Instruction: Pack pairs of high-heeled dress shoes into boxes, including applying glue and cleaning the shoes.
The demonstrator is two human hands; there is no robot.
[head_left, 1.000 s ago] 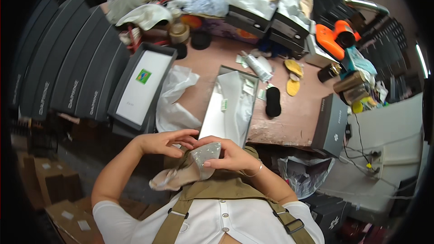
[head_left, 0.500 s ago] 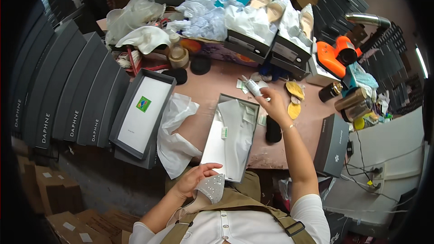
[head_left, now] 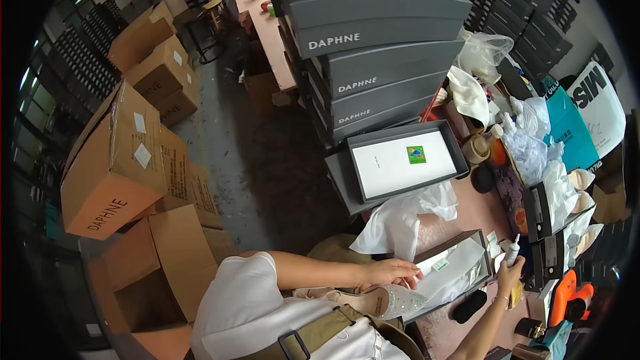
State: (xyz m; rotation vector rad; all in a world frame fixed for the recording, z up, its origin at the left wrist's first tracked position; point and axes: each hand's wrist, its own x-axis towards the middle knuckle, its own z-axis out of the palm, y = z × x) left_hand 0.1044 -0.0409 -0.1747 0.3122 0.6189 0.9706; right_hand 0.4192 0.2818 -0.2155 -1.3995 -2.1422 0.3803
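Note:
Against my lap lies a glittery, pale pointed shoe (head_left: 399, 301), its toe to the right and its insole showing. My left hand (head_left: 393, 273) is closed at the shoe's side, the thumb partly hidden. Over the table's right part, my right hand (head_left: 511, 276) grips a small white squeeze bottle (head_left: 512, 254) with its thin nozzle upward. Between the hands sits an open shoe box (head_left: 481, 268) lined with white paper (head_left: 453, 272). A small green-and-white packet (head_left: 440, 265) rests on that paper.
Stacked grey shoe boxes (head_left: 380, 70) rise beyond an open lid (head_left: 460, 160) and crumpled tissue paper (head_left: 407, 220). A black oval pad (head_left: 470, 307) lies beside the box. Brown cartons (head_left: 127, 160) stand on the floor at left. An orange tool (head_left: 563, 297) is at right.
My view has swung to the left, bringing the cartons and aisle into sight. The shoe shows more fully beside my left hand. The squeeze bottle remains in my right hand, now more upright.

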